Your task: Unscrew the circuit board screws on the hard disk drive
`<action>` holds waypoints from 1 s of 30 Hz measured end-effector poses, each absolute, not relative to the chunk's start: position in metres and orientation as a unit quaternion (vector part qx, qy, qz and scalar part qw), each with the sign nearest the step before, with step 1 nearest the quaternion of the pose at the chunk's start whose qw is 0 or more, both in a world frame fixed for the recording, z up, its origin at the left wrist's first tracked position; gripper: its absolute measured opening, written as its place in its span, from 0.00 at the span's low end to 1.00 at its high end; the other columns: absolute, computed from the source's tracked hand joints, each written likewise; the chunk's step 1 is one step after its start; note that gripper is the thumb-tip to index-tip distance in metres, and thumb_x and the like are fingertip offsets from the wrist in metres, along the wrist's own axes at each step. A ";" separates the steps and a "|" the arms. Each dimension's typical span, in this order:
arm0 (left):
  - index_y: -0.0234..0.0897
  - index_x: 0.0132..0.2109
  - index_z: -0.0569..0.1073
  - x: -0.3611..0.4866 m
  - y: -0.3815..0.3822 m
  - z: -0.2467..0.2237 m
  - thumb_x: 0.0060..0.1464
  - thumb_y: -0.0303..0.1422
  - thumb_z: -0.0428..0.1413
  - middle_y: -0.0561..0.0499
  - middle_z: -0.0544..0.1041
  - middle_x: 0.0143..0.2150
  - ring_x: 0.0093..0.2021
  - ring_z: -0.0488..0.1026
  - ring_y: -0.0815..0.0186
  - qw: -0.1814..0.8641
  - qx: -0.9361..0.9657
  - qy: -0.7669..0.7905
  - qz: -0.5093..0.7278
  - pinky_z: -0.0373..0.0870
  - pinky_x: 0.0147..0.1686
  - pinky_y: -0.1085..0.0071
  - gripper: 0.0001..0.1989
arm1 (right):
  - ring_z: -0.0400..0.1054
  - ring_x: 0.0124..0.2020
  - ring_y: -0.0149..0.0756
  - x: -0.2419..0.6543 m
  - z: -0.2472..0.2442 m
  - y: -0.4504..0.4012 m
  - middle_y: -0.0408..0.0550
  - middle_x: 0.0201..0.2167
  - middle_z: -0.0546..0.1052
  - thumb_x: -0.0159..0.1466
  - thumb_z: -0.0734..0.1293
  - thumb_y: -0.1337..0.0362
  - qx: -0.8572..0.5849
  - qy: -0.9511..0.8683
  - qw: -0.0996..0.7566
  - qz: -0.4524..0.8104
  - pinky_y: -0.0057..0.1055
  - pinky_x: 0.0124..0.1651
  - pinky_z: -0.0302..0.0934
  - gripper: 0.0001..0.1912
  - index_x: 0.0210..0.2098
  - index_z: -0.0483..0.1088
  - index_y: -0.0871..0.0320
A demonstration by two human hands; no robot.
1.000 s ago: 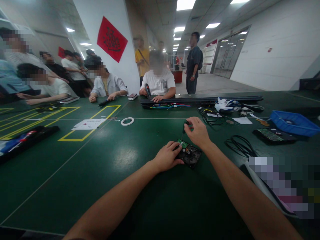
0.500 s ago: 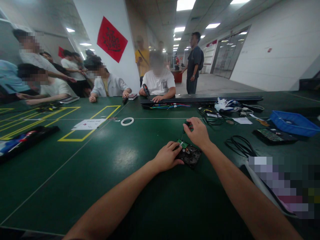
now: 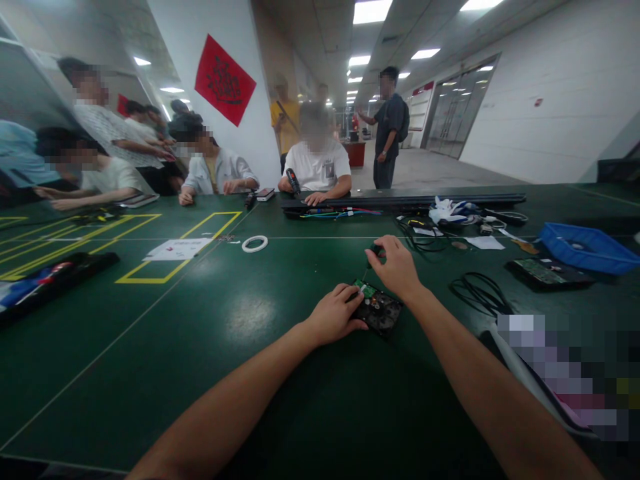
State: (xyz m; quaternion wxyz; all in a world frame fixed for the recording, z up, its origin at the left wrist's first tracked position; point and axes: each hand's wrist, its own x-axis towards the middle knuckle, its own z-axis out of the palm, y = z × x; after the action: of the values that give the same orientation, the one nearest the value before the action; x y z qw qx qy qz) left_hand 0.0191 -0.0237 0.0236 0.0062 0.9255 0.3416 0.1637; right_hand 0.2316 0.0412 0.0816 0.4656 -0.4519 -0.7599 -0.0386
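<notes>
A black hard drive (image 3: 384, 313) with a small green circuit board (image 3: 368, 289) lies on the green table in front of me. My left hand (image 3: 336, 311) grips its left side, fingers over the board's edge and thumb along the near side. In my right hand (image 3: 396, 264) is a screwdriver (image 3: 379, 251), held by its dark handle between thumb and fingers. Its thin shaft slants down to the far edge of the circuit board. Whether the tip sits in a screw is too small to tell.
To the right are a coiled black cable (image 3: 477, 293), another circuit-board unit (image 3: 547, 272) and a blue tray (image 3: 590, 248). A white tape roll (image 3: 255, 244) and a paper sheet (image 3: 179, 249) lie left. Across the table, a person (image 3: 317, 163) holds a power drill (image 3: 293, 181).
My hands, the screwdriver and the hard drive stay nearly in place. In the background, a standing person on the left has shifted right, and the one on the right has raised a hand.
</notes>
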 end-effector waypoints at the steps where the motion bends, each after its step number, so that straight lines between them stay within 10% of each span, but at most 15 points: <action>1: 0.35 0.69 0.64 0.019 -0.024 0.024 0.63 0.55 0.55 0.36 0.67 0.66 0.67 0.60 0.46 0.009 0.925 0.342 0.165 0.66 0.64 0.50 0.37 | 0.71 0.43 0.48 0.231 0.082 0.040 0.55 0.45 0.73 0.68 0.65 0.60 -0.451 -0.761 0.464 -0.042 0.44 0.46 0.69 0.08 0.45 0.67 0.54; 30: 0.36 0.68 0.65 0.020 -0.022 0.020 0.63 0.56 0.55 0.37 0.67 0.65 0.67 0.60 0.46 0.008 0.924 0.341 0.171 0.66 0.64 0.49 0.37 | 0.71 0.42 0.47 0.232 0.084 0.039 0.53 0.42 0.74 0.68 0.66 0.58 -0.444 -0.764 0.467 -0.036 0.46 0.48 0.69 0.10 0.47 0.68 0.53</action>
State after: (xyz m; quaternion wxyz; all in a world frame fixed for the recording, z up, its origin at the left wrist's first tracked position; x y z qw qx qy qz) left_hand 0.0204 -0.0225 0.0205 0.0081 0.9242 0.3412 0.1715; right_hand 0.2323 0.0391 0.0843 0.4672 -0.4435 -0.7640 -0.0359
